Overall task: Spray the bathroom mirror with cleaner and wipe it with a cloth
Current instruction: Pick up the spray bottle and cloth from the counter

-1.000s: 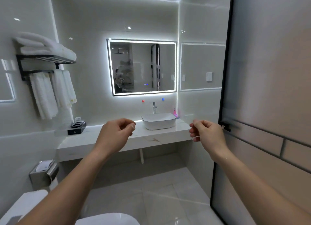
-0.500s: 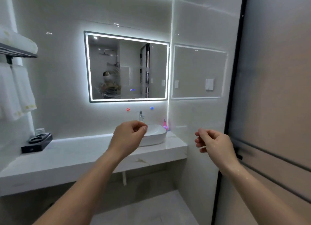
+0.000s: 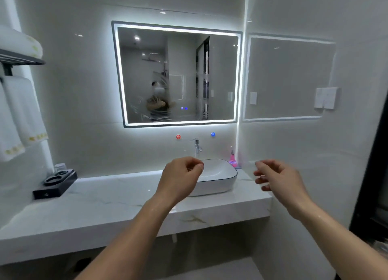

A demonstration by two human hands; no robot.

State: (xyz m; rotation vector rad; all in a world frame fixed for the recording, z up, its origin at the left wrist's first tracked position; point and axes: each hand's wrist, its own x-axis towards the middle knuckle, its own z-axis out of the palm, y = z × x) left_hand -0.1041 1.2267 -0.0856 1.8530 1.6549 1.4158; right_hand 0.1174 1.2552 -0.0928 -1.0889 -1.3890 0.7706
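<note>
Mirror (image 3: 178, 74) landscape on wall, long axis horizontal; hands empty, loosely curled

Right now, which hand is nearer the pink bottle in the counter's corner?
Right. The right hand hovers just right of the pink bottle; the left hand is farther left, before the white basin.

Glossy white tiled walls (image 3: 84, 91) w/ soft glare spots met in a corner above the right hand. A white marble counter (image 3: 105, 202) ran under both hands, w/ a white basin (image 3: 218, 174) and chrome tap (image 3: 196, 146) just beyond the left one. Towel rack (image 3: 19, 59) w/ white towels (image 3: 23, 112) hung far left of them; black door frame (image 3: 369, 185) stood at far right.
</note>
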